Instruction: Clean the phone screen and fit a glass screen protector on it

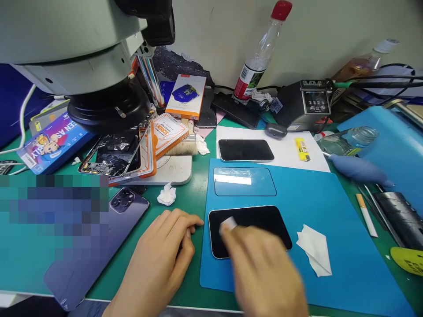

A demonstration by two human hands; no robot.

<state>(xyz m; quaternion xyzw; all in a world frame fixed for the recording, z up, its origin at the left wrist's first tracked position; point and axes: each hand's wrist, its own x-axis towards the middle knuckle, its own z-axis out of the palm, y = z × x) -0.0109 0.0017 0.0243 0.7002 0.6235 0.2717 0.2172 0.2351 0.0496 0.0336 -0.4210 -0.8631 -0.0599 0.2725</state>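
Note:
A phone [259,218] lies with its black screen up on the blue mat [337,207]. My right hand [264,268], blurred by motion, is closed over it and pinches a small white tissue [230,222] against the left part of the screen. Beside the phone's left end rests my left hand [161,255], loosely bent, its index finger pointing at the phone and nothing held. Just behind the phone lies a clear glass panel with a dark border [244,187]. Another white tissue [315,250], folded, is on the mat to the right.
A purple phone back [128,211] lies left of my hands, near crumpled tissue [167,194]. The microscope head [82,53] hangs over an opened phone [115,154]. Another phone [246,150] sits on white paper [287,163]. Blower [360,169], cigarette [366,215] and tweezers [385,213] lie right.

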